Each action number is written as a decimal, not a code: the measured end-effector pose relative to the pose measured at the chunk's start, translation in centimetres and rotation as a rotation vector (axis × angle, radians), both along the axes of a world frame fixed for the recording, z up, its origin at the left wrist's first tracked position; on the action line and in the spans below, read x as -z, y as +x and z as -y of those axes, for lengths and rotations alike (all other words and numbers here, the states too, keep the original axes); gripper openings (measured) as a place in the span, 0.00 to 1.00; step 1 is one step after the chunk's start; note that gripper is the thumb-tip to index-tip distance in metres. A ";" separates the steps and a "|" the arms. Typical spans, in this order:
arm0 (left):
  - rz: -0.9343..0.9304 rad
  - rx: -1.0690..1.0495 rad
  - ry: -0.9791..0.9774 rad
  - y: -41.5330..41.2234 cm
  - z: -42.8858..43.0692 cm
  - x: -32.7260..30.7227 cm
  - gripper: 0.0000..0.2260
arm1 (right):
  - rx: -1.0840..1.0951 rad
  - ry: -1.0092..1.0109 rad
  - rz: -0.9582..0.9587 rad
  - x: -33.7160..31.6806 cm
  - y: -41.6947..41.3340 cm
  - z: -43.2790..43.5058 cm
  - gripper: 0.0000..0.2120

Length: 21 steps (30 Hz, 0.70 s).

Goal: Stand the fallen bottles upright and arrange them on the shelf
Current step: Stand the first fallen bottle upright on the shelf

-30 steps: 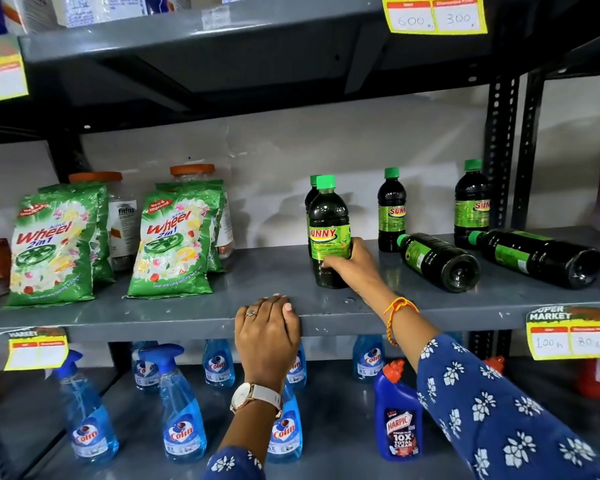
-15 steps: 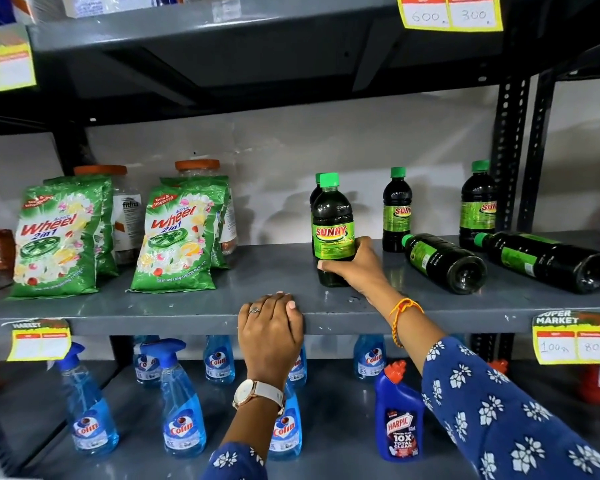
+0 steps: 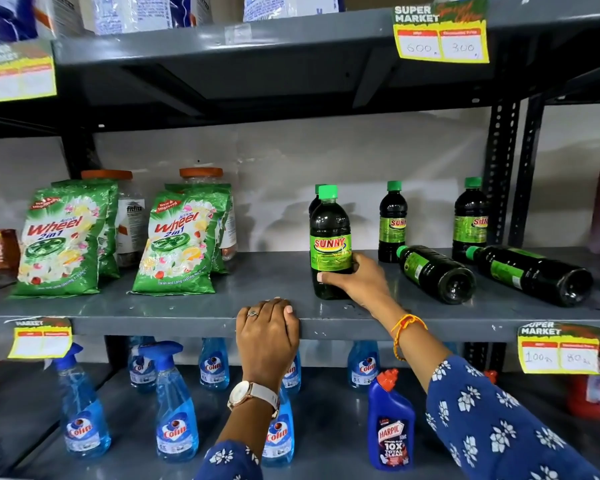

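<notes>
On the grey middle shelf (image 3: 187, 306) stands an upright dark Sunny bottle (image 3: 329, 233) with a green cap, and my right hand (image 3: 357, 280) is wrapped around its lower half. A second upright bottle (image 3: 315, 202) is mostly hidden right behind it. Two more upright bottles stand at the back, one (image 3: 392, 223) in the middle and one (image 3: 471, 216) by the post. Two fallen bottles lie on their sides, caps pointing back-left: one (image 3: 435, 273) just right of my hand, another (image 3: 530, 273) further right. My left hand (image 3: 269, 336) rests flat on the shelf's front edge, holding nothing.
Green Wheel detergent packs (image 3: 66, 237) and orange-lidded jars (image 3: 201, 174) fill the shelf's left half. Blue Colin spray bottles (image 3: 175, 410) and a Harpic bottle (image 3: 390, 424) stand on the lower shelf. A perforated upright post (image 3: 501, 168) bounds the right. Yellow price tags (image 3: 561, 351) hang off the edges.
My right hand keeps hold of the upright front bottle, which has turned so its label faces me more squarely. The left hand stays on the shelf edge; the view has shifted upward slightly.
</notes>
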<state>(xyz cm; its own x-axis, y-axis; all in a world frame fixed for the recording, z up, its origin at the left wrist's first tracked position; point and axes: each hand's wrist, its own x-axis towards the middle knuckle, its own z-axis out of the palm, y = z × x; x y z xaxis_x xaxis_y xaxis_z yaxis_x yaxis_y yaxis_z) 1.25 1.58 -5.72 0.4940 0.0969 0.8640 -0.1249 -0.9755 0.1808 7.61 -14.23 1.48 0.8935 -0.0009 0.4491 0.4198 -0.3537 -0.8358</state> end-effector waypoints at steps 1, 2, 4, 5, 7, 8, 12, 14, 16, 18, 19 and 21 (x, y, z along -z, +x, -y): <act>0.001 -0.002 0.000 -0.1 0.0 0.0 0.18 | -0.004 -0.022 0.019 0.0 -0.6 0.2 0.20; 0.003 -0.006 0.001 -0.1 0.1 -0.1 0.17 | -0.004 -0.042 0.039 0.2 -1.1 0.4 0.20; 0.003 -0.011 0.008 -0.2 0.1 -0.2 0.17 | -0.001 -0.071 0.077 0.4 -2.1 0.6 0.20; -0.001 -0.010 0.011 -0.2 0.1 -0.2 0.17 | -0.003 -0.077 0.092 0.5 -2.6 0.7 0.20; -0.014 -0.013 0.014 -0.2 0.1 -0.2 0.17 | -0.007 -0.078 0.111 0.8 -3.2 0.8 0.20; -0.023 -0.012 0.015 -0.3 0.1 -0.2 0.17 | -0.005 -0.077 0.114 0.9 -3.5 0.9 0.20; -0.034 -0.011 0.022 -0.4 0.0 -0.3 0.18 | 0.000 -0.078 0.124 1.1 -3.9 0.8 0.23; -0.037 -0.010 0.016 -0.4 0.1 -0.4 0.18 | -0.012 -0.072 0.124 1.1 -4.0 0.9 0.23; -0.047 -0.008 0.003 -0.5 0.1 -0.3 0.18 | -0.024 -0.059 0.124 1.1 -4.2 0.9 0.23; -0.059 -0.004 -0.014 -0.6 0.1 -0.3 0.18 | -0.030 -0.054 0.114 1.2 -4.3 1.0 0.23; -0.059 0.000 -0.019 -0.6 0.2 -0.3 0.18 | -0.034 -0.058 0.106 1.2 -4.3 1.0 0.23; -0.040 0.013 -0.026 -0.5 0.3 -0.2 0.18 | -0.041 -0.074 0.087 1.2 -4.5 1.0 0.29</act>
<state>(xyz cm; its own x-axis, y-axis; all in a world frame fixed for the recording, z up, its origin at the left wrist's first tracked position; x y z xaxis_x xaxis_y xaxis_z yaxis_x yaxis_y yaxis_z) 0.75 1.26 -5.48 0.5291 0.1126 0.8411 -0.1295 -0.9688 0.2112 3.10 -15.21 0.29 0.8499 0.0709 0.5222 0.5048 -0.3942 -0.7680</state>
